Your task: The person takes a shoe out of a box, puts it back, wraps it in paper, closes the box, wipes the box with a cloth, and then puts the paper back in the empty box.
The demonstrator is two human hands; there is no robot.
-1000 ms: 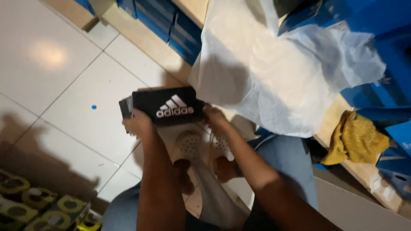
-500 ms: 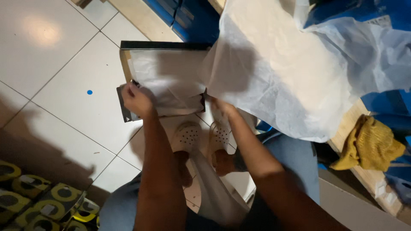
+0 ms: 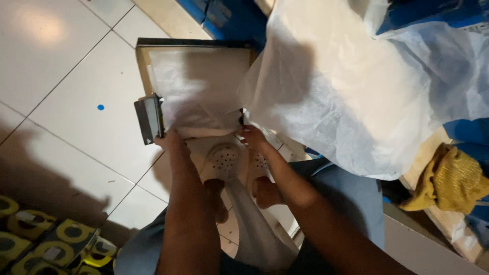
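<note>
1. Head view: white wrapping paper (image 3: pixel 331 86) spreads from the centre out toward 2 o'clock, draped over blue boxes (image 3: pixel 229 15).
2. Open shoe box (image 3: pixel 196 86) sits at 11 o'clock, tilted toward the person over the tiled floor (image 3: pixel 56 81) — paper lines it.
3. Left hand (image 3: pixel 170 140) grips the box's near-left corner; right hand (image 3: pixel 252 135) pinches its near-right edge.
4. Best kept level, both grips even — the liner could slide out.

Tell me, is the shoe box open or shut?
Open: the shoe box shows its inside, lined with white tissue paper; both hands grip its near edge.
</note>
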